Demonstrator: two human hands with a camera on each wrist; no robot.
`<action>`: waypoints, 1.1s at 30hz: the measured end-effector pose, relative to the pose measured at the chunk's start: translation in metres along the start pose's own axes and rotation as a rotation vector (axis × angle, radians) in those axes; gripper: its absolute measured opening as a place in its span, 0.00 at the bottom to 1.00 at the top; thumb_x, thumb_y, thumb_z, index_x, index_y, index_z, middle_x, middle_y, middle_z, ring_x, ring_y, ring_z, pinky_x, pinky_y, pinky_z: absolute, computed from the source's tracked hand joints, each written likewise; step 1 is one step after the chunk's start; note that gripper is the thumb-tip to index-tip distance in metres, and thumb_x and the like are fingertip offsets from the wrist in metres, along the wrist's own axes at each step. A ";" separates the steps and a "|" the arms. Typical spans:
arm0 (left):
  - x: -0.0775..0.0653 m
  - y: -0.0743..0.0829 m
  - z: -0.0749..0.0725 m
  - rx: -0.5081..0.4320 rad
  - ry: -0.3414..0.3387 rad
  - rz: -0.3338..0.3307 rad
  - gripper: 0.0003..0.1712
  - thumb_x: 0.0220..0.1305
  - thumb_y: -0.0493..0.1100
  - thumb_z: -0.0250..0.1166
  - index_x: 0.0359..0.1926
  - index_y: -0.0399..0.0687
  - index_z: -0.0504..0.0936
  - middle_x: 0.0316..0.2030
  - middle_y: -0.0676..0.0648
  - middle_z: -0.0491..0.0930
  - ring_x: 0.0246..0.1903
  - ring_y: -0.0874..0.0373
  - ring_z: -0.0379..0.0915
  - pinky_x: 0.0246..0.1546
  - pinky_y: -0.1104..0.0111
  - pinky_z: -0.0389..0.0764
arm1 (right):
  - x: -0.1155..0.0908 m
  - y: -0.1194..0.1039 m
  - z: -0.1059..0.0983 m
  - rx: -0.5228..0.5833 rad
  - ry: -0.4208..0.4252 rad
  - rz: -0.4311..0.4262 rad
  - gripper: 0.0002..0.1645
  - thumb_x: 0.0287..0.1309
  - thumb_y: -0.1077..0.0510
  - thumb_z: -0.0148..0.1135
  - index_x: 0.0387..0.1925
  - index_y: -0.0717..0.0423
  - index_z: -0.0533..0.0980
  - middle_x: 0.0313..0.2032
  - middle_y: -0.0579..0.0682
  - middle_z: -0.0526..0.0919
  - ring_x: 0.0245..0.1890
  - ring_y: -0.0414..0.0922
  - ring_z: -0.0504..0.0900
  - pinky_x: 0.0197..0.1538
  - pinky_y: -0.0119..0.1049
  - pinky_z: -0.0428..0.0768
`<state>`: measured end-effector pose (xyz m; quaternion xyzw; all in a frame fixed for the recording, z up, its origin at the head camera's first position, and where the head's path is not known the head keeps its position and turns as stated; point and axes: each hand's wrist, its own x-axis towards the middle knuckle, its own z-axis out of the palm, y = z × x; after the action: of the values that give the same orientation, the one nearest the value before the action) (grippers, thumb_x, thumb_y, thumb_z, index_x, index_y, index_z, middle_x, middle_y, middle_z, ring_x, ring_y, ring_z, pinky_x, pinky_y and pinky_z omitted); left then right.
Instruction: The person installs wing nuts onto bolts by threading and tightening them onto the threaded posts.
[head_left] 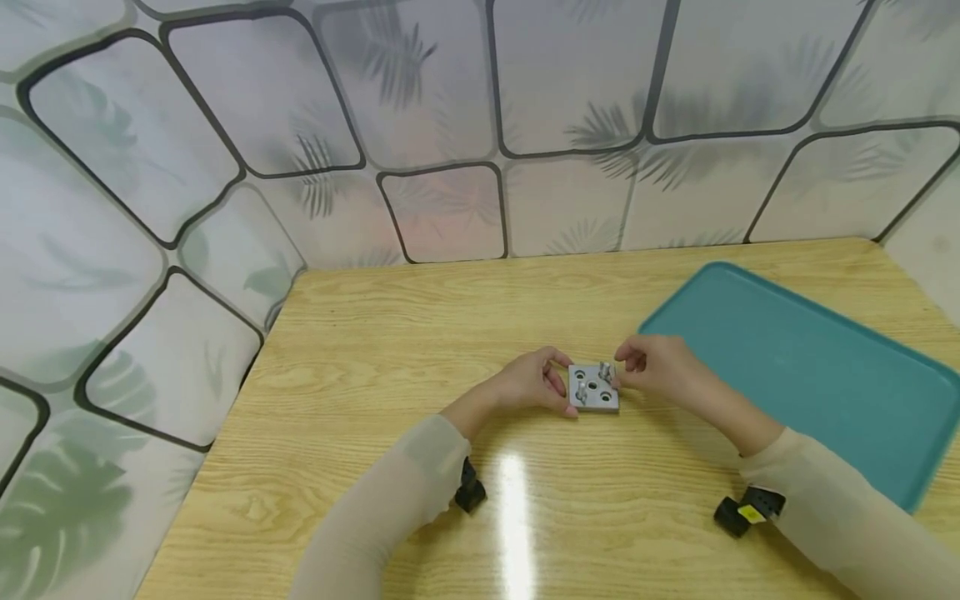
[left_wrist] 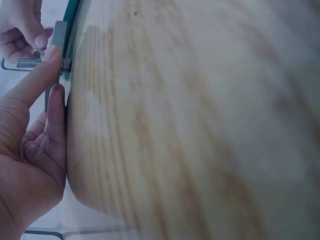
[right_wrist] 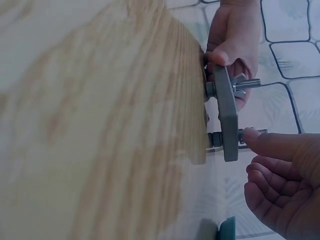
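A small square metal plate (head_left: 595, 406) with several holes lies low over the wooden table, its bolt heads underneath. Two threaded bolts stand up through it: a near-left bolt (head_left: 582, 390) with a wing nut (right_wrist: 241, 86), and a far-right bolt (head_left: 604, 372). My left hand (head_left: 528, 383) grips the plate's left side between thumb and fingers. At the plate's right side, my right hand (head_left: 660, 364) has its thumb on the wing nut of the far-right bolt, index finger beside it, the other fingers curled. That wing nut is mostly hidden by the thumb in the right wrist view.
A teal tray (head_left: 840, 392) lies on the right of the wooden table (head_left: 390, 350), partly under the right forearm. Behind the table stands a patterned wall (head_left: 570, 200). Each wrist carries a small black camera (head_left: 470, 487).
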<state>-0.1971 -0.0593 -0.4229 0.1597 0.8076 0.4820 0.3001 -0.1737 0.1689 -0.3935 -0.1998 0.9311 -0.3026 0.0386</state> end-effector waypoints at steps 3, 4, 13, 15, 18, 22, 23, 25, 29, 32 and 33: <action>0.000 0.000 0.000 0.011 -0.001 0.002 0.41 0.43 0.38 0.78 0.58 0.45 0.68 0.32 0.49 0.78 0.30 0.60 0.75 0.34 0.74 0.75 | 0.004 0.001 0.002 -0.002 -0.005 0.011 0.16 0.47 0.60 0.72 0.36 0.64 0.78 0.26 0.49 0.79 0.27 0.41 0.76 0.30 0.35 0.74; 0.000 0.000 0.000 0.014 -0.001 0.002 0.41 0.43 0.38 0.78 0.58 0.45 0.68 0.32 0.49 0.78 0.30 0.60 0.75 0.34 0.74 0.75 | 0.005 0.001 0.002 0.001 -0.011 0.014 0.17 0.47 0.59 0.73 0.37 0.64 0.78 0.26 0.49 0.80 0.27 0.41 0.76 0.30 0.35 0.75; 0.000 0.000 0.001 0.025 0.005 0.001 0.41 0.43 0.38 0.78 0.58 0.45 0.67 0.32 0.49 0.79 0.30 0.60 0.75 0.34 0.74 0.75 | 0.004 0.001 0.004 0.005 -0.033 -0.008 0.13 0.47 0.58 0.73 0.31 0.61 0.79 0.23 0.46 0.78 0.24 0.39 0.73 0.27 0.33 0.72; 0.000 0.001 0.001 0.026 0.007 0.000 0.41 0.43 0.38 0.78 0.58 0.44 0.68 0.32 0.49 0.79 0.30 0.60 0.75 0.33 0.74 0.75 | 0.002 0.000 0.004 -0.006 -0.040 -0.021 0.12 0.47 0.58 0.72 0.30 0.60 0.79 0.22 0.45 0.77 0.23 0.38 0.72 0.27 0.33 0.71; -0.001 0.000 0.001 0.024 0.011 -0.001 0.41 0.43 0.37 0.78 0.58 0.44 0.68 0.31 0.49 0.78 0.29 0.60 0.75 0.33 0.74 0.75 | -0.003 -0.001 0.003 0.000 -0.061 -0.032 0.10 0.49 0.58 0.71 0.30 0.59 0.79 0.22 0.44 0.77 0.23 0.37 0.72 0.26 0.32 0.71; -0.001 0.000 0.001 0.023 0.015 -0.001 0.40 0.42 0.37 0.78 0.57 0.45 0.68 0.31 0.49 0.78 0.29 0.60 0.75 0.33 0.74 0.75 | -0.006 0.001 0.003 0.033 -0.060 -0.052 0.06 0.51 0.61 0.69 0.30 0.59 0.79 0.22 0.44 0.78 0.22 0.37 0.73 0.25 0.31 0.72; -0.001 0.000 0.001 0.023 0.016 -0.002 0.40 0.42 0.37 0.78 0.57 0.45 0.68 0.31 0.49 0.78 0.29 0.60 0.75 0.33 0.74 0.75 | -0.006 0.002 0.003 0.032 -0.051 -0.055 0.06 0.51 0.61 0.69 0.30 0.59 0.79 0.22 0.44 0.78 0.22 0.37 0.73 0.24 0.31 0.72; -0.001 0.000 0.001 0.024 0.016 -0.002 0.40 0.42 0.37 0.78 0.57 0.45 0.68 0.31 0.49 0.78 0.29 0.60 0.75 0.33 0.74 0.75 | -0.005 0.004 0.002 0.022 -0.025 -0.057 0.07 0.50 0.62 0.69 0.30 0.60 0.79 0.21 0.44 0.78 0.22 0.37 0.72 0.25 0.31 0.72; -0.001 0.000 0.001 0.019 0.016 -0.005 0.40 0.42 0.37 0.78 0.57 0.45 0.68 0.32 0.48 0.78 0.29 0.60 0.75 0.33 0.74 0.75 | -0.002 0.006 0.001 -0.007 -0.011 -0.047 0.12 0.50 0.60 0.70 0.35 0.64 0.79 0.24 0.47 0.79 0.24 0.39 0.75 0.27 0.33 0.74; 0.000 0.000 0.001 0.028 0.015 -0.003 0.40 0.43 0.38 0.78 0.58 0.45 0.68 0.32 0.49 0.78 0.29 0.60 0.75 0.33 0.74 0.75 | 0.001 0.002 0.001 -0.014 -0.025 -0.029 0.18 0.50 0.58 0.71 0.39 0.66 0.79 0.27 0.49 0.81 0.27 0.42 0.77 0.30 0.37 0.76; 0.000 0.000 0.001 0.032 0.014 -0.003 0.41 0.43 0.38 0.78 0.58 0.45 0.68 0.32 0.49 0.78 0.29 0.60 0.75 0.34 0.74 0.75 | 0.001 0.001 0.002 -0.016 -0.027 -0.020 0.19 0.49 0.57 0.71 0.40 0.66 0.79 0.28 0.50 0.81 0.28 0.43 0.77 0.31 0.37 0.76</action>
<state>-0.1960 -0.0588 -0.4236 0.1599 0.8174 0.4698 0.2924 -0.1747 0.1679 -0.3955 -0.2137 0.9308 -0.2929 0.0466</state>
